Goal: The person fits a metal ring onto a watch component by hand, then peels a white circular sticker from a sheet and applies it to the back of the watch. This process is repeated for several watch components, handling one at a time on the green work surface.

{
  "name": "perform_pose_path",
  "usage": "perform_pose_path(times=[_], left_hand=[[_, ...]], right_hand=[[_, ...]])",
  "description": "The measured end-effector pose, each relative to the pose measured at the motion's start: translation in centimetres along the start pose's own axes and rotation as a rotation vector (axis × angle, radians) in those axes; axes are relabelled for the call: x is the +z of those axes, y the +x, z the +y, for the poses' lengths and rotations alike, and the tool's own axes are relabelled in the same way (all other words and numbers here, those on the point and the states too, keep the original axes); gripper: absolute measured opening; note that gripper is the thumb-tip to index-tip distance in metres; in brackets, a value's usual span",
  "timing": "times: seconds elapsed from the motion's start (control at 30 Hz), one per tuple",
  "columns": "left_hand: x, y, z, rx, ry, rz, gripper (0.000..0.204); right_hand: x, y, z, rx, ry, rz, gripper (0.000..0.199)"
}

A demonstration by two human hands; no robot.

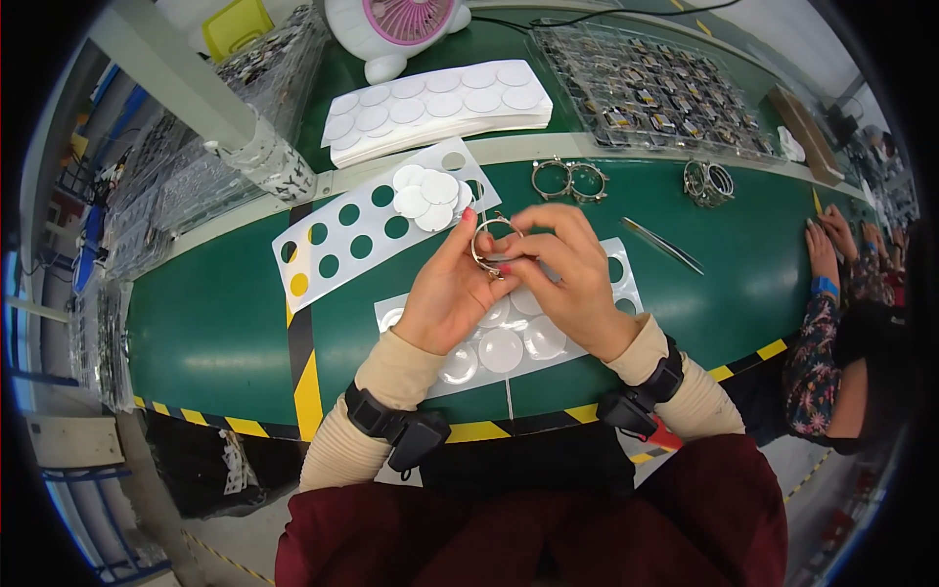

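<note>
A thin silver metal ring (476, 251) with small lugs, like a watch case, is held upright between my two hands over the table. My left hand (442, 295) grips its left side, thumb up along the rim. The fingers of my right hand (577, 284) pinch it from the right; whether they hold anything small too is hidden. Just beyond the ring, a pile of white discs (428, 199) lies on a white sheet with round holes (338, 240). Below my hands is another white sheet (620, 287) bearing several glossy round discs (500, 350), partly covered by my wrists.
Tweezers (663, 245) lie to the right. Two metal rings (536, 180) sit beyond my hands, and a cluster of rings (696, 184) farther right. Behind are a stack of sheets (440, 108), a parts tray (611, 119) and a fan (377, 70). A co-worker's hands (827, 249) rest at the right.
</note>
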State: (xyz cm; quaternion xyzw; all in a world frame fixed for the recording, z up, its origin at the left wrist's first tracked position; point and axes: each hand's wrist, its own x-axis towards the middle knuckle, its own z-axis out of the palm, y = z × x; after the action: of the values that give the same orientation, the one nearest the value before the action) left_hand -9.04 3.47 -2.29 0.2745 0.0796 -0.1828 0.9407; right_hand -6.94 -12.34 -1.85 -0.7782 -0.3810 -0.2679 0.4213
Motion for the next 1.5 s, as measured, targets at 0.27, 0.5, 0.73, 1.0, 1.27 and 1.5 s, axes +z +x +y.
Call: perform_pose_path(times=[0.27,0.5,0.73,1.0,1.27,1.5], left_hand=[[-1.2,0.3,0.8,0.182,-0.263,0.218,0.032],[-2.8,-0.3,2.0,0.497,-0.257,0.342,0.036],[-3.1,0.0,1.9,0.498,-0.263,0.334,0.036],[-2.6,0.3,1.9,0.482,-0.238,0.371,0.036],[-3.0,0.1,2.3,0.519,-0.234,0.351,0.034],[-3.7,0.1,3.8,0.586,-0.291,0.352,0.032]], right_hand=[[1.1,6.2,-1.3,0.232,0.239,0.161,0.012],[7.5,6.8,3.3,0.358,-0.121,-0.268,0.024],[7.0,6.5,3.2,0.327,-0.200,-0.280,0.032],[5.6,7.5,3.9,0.399,0.068,-0.435,0.033],[5.2,8.2,3.3,-0.121,-0.295,-0.338,0.044],[6.5,5.4,2.7,-0.359,-0.413,-0.561,0.046]])
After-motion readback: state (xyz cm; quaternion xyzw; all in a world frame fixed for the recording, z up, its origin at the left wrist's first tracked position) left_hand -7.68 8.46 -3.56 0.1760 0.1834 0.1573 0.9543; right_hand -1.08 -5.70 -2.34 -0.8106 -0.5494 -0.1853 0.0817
